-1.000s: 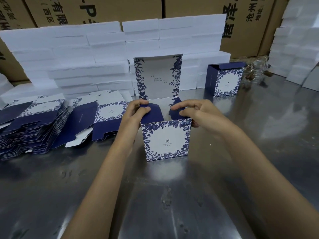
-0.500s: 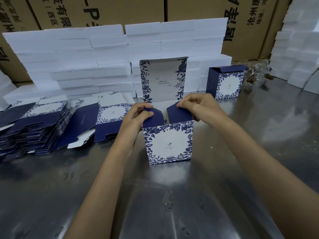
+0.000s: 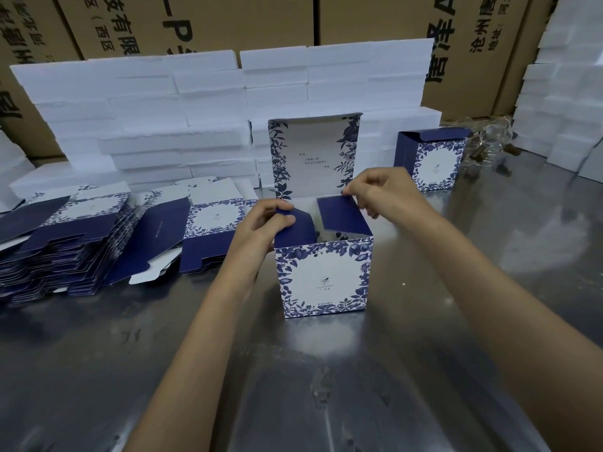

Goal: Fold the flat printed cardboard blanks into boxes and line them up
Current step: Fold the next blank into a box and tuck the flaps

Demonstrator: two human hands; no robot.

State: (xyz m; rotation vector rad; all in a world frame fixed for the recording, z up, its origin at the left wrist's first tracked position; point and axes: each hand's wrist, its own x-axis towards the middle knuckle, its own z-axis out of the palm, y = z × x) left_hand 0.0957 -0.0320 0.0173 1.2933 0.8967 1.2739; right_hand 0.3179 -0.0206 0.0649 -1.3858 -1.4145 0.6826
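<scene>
Since half a second ago, right side flap (image 3: 342,215) lifted higher. Box (image 3: 323,275) upright mid-table (image 3: 489,288): light, creasable card, best taken at flap edges. Left hand (image 3: 264,223) pinching left flap (image 3: 295,225); right hand (image 3: 381,190) pinching its own.
</scene>
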